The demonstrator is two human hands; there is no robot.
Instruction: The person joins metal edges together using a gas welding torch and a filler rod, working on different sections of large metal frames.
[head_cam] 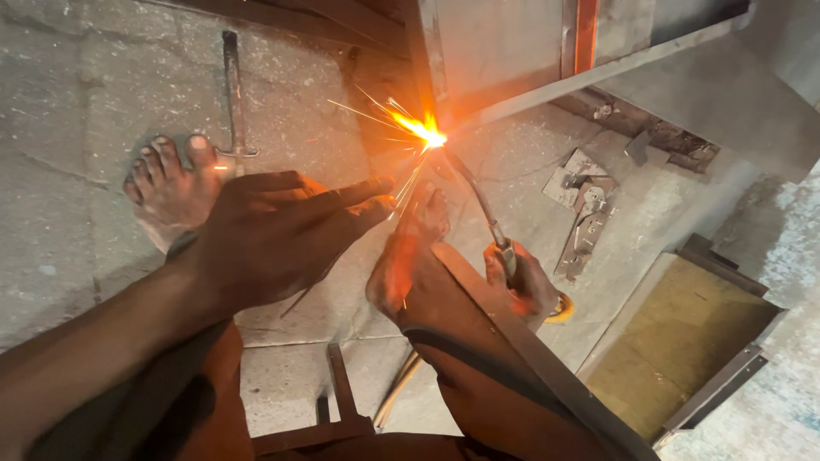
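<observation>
Right hand [528, 286]: clamped on an electrode holder [512, 265], partly hidden behind the right leg and a flat steel bar [547, 363].
Welding rod [471, 188]: run up from the holder to the arc; its tip is set against the steel frame [444, 60].
Arc [427, 132]: bright orange flare at the foot of the frame's upright, with sparks thrown left and down.
Left hand [278, 235]: held flat, fingers [359, 192] stretched together toward the arc; nothing is gripped. It is raised between the camera and the sparks.
Hands, relative: well apart, with the right foot between them.
Left foot [171, 188]: bare, flat on the concrete floor [77, 111], just beside a thin metal rod with a cross-piece [234, 94].
Right foot [410, 256]: bare, toes pointed at the arc, near the sparks.
Flat steel bar: laid diagonally across the right leg, toward lower right.
Scrap brackets [585, 209]: heaped on the floor, right of the welding rod.
Box section [683, 350]: yellow-brown panel in a metal rim, at far right.
</observation>
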